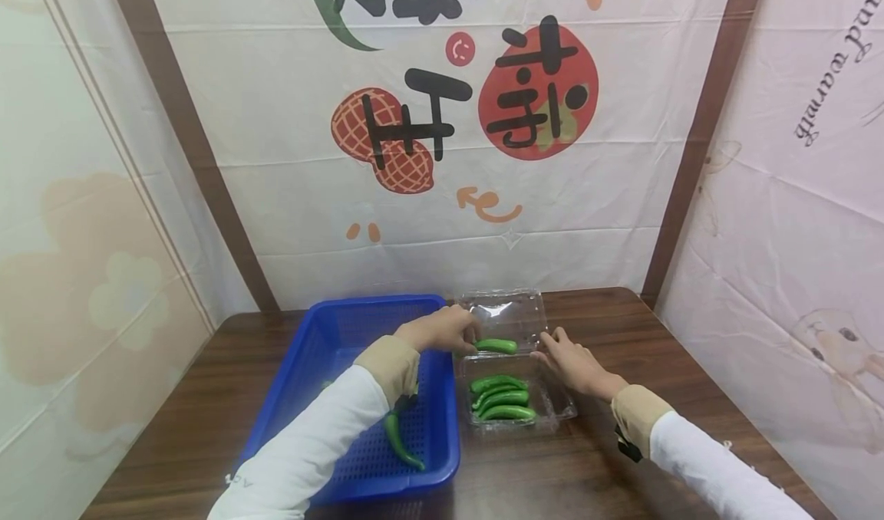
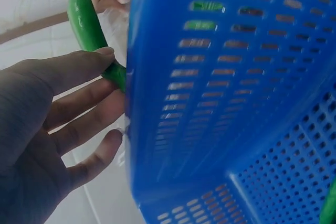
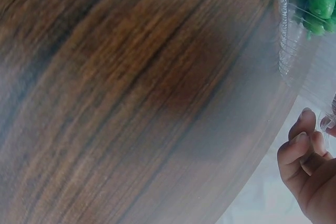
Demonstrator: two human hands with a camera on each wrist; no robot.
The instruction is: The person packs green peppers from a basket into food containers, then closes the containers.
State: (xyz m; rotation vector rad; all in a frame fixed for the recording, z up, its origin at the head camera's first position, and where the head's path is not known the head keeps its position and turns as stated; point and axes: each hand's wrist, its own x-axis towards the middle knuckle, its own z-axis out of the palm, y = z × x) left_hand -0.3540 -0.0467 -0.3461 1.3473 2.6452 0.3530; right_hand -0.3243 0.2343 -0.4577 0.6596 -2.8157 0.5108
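Note:
In the head view my left hand (image 1: 442, 330) pinches a green pepper (image 1: 497, 346) between thumb and fingers, just past the blue basket's right wall. The left wrist view shows this pepper (image 2: 86, 22) jutting up beyond the thumb, its lower end hidden behind the basket rim. A clear plastic clamshell box (image 1: 558, 406) lies with its lid (image 1: 507, 305) folded back. Several green peppers (image 1: 507, 399) lie side by side in its base. My right hand (image 1: 576, 363) holds the box's right side near the hinge; the right wrist view shows its fingers (image 3: 294, 153) curled at the plastic edge.
The blue perforated basket (image 1: 450, 436) stands left of the box, with a long green pepper (image 1: 397, 437) in it, partly behind my left sleeve. Both containers are on a brown wooden table (image 1: 587, 459). Printed cloth walls (image 1: 290, 205) enclose the table's back and sides.

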